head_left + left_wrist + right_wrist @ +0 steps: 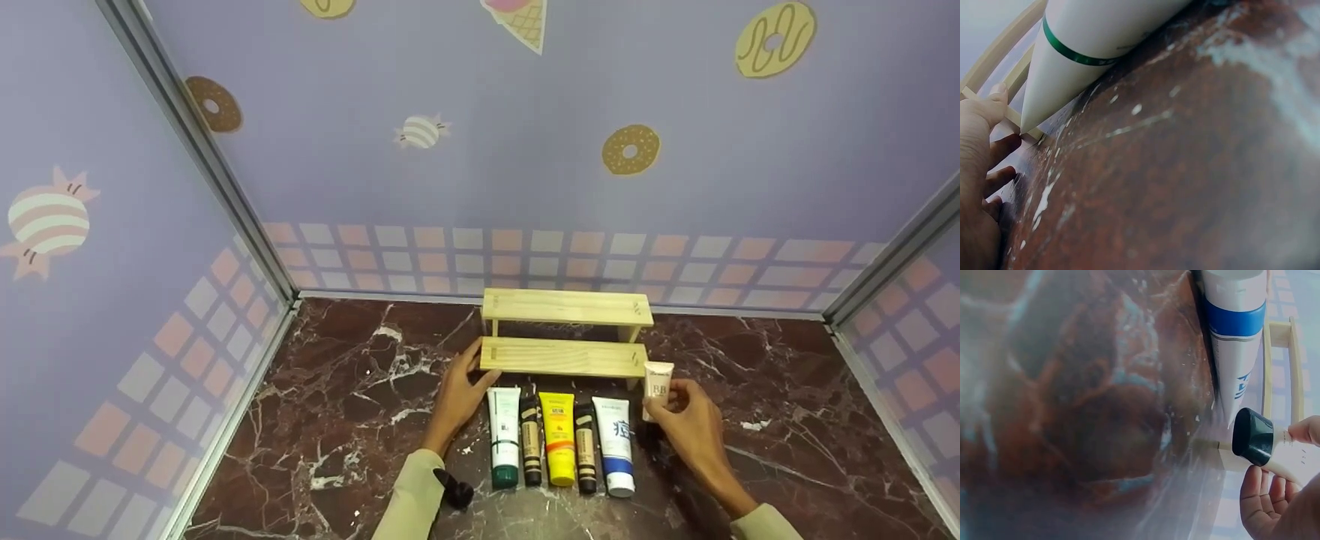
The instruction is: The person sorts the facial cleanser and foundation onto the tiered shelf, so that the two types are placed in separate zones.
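My right hand [691, 424] pinches a small pale BB cream tube [658, 382] between thumb and fingers, at the right end of a two-step wooden rack [562, 357]. Its dark cap [1253, 437] points down in the right wrist view. At the rack's left end my left hand [456, 394] touches the wood, thumb at the front and fingers along the side. Before the rack, in a row, are a white tube with a green cap [505, 435], a black-and-tan tube [531, 439], a yellow tube [558, 439], another black-and-tan tube [586, 448] and a white-and-blue tube [615, 446].
Dark red marbled tabletop [360, 420] runs under everything. A purple printed back wall [525, 187] stands close behind the rack, with side walls at left and right. Below the left sleeve's cuff is a small black object [457, 491].
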